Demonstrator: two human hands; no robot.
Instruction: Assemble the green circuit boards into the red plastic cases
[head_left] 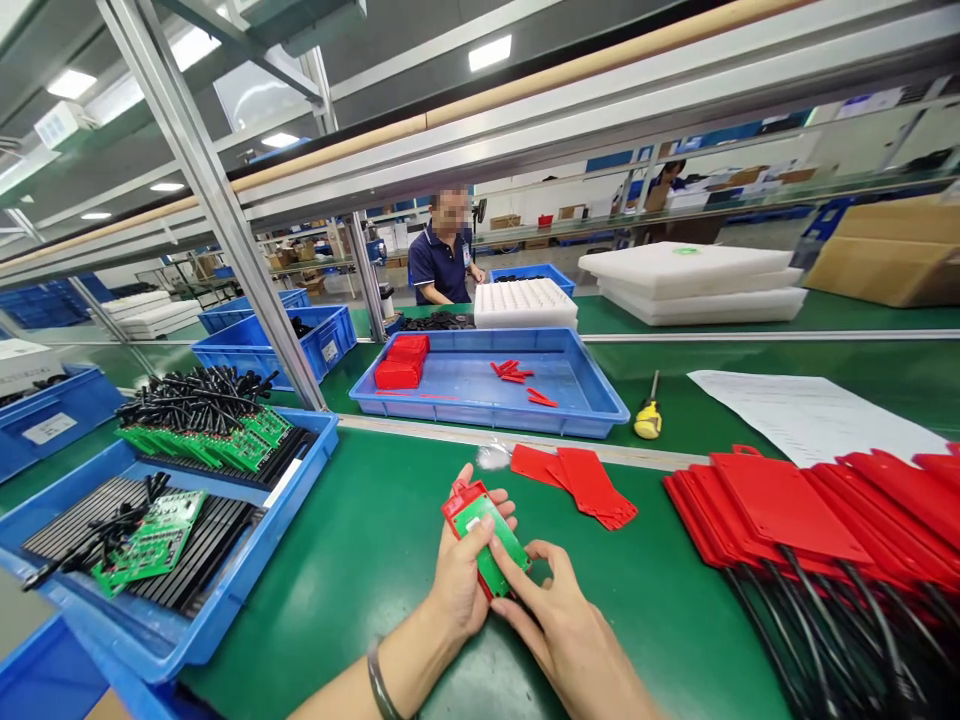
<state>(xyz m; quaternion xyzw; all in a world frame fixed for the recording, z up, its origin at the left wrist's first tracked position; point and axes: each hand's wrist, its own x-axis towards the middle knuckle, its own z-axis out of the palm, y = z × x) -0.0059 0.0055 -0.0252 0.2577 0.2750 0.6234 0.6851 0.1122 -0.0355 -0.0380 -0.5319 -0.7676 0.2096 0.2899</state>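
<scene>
My left hand (459,585) is wrapped round a red plastic case (456,503), its thumb lying on the green circuit board (504,549) inside. The board sits in the open case, and the case is tilted over the green bench. From the right, my right hand (551,610) grips the lower end of the case and board, its index finger on the board's face and its thumb at the bottom edge. Beyond my hands, several flat red covers (596,485) lie on the bench, with a clear plastic bag (493,455) beside them.
At left, a blue bin (300,500) holds circuit boards with black cables. A blue tray (480,408) ahead carries red parts. Finished-looking red units (787,505) with black cables are stacked at right, near a yellow screwdriver (648,418) and paper (810,410). A co-worker (435,260) sits opposite.
</scene>
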